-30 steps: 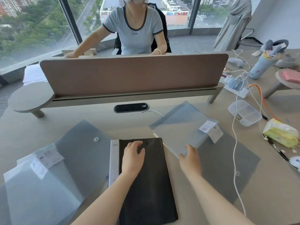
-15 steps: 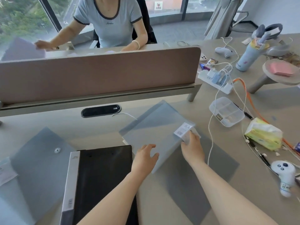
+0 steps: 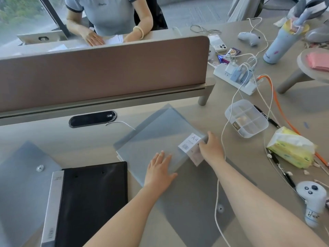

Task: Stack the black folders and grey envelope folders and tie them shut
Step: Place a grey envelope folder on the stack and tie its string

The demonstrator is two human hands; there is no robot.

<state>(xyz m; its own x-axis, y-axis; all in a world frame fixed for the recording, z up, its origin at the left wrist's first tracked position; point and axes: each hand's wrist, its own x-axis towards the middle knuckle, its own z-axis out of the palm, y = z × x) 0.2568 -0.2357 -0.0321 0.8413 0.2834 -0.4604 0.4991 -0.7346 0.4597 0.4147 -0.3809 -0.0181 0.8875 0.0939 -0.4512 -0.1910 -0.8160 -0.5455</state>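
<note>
Both hands work the grey envelope [image 3: 156,139] lying on the tabletop [image 3: 249,157] right of the black folder [image 3: 92,198]. Left hand [image 3: 159,169] presses flat, fingers spread; right hand [image 3: 211,148] pinches the labelled corner. Judged step: gathering; next, carry it onto the folder, edges aligned.

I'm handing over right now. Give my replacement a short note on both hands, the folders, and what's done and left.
Left hand: flat on the grey envelope folder, open.
Right hand: fingers gripping that folder's right corner by the A4 label.
Black folder lies to the left; another grey folder lies further left.
Done: nothing stacked or tied.
Left: stack everything, then tie shut.
</note>
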